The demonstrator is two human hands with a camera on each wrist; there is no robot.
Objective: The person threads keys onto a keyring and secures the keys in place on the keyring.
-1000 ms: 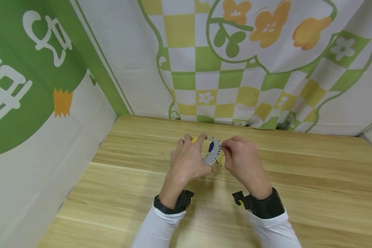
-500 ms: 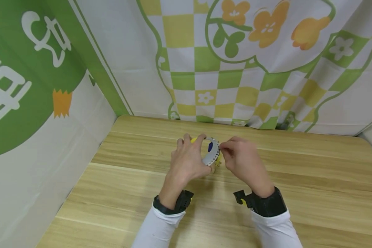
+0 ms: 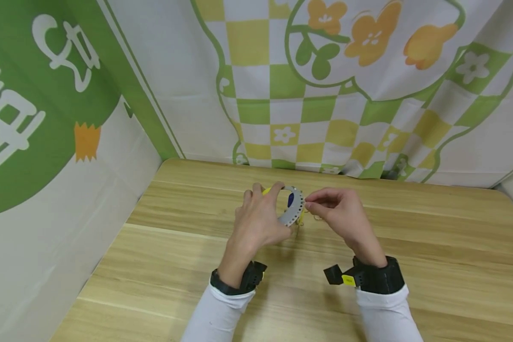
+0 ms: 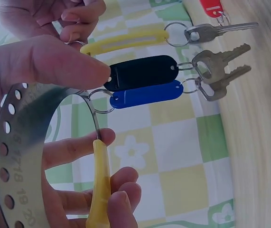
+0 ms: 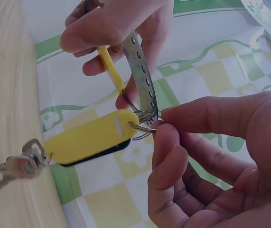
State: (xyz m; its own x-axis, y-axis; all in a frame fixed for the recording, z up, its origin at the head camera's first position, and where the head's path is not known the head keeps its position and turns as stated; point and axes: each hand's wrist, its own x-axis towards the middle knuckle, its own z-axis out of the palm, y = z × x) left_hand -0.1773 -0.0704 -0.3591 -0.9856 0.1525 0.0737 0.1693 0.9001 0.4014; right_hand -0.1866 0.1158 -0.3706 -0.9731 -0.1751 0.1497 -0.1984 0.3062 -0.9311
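My left hand (image 3: 258, 216) grips a large grey metal ring (image 3: 294, 209) with a row of numbered holes and a yellow handle (image 4: 101, 185). Thumb and forefinger of my right hand (image 3: 344, 211) pinch a small split ring (image 5: 142, 128) at the edge of the metal ring. From that split ring hangs a yellow key tag (image 5: 92, 137) with a key (image 4: 211, 33) at its far end. Beside it, a black key tag (image 4: 144, 72) and a blue key tag (image 4: 147, 95) hang from the metal ring, each carrying a key. My left thumb partly covers where the tags attach.
Both hands are over a wooden table (image 3: 188, 266). A red key tag (image 4: 212, 6) shows at the top edge of the left wrist view. Behind the table hangs a checkered green and yellow cloth (image 3: 286, 111), with a green and white panel (image 3: 124, 190) at left.
My right wrist has turned and shifted slightly right, and its fingers look less tightly bunched while still pinching at the ring's edge. My left hand has stayed nearly still with the metal ring.
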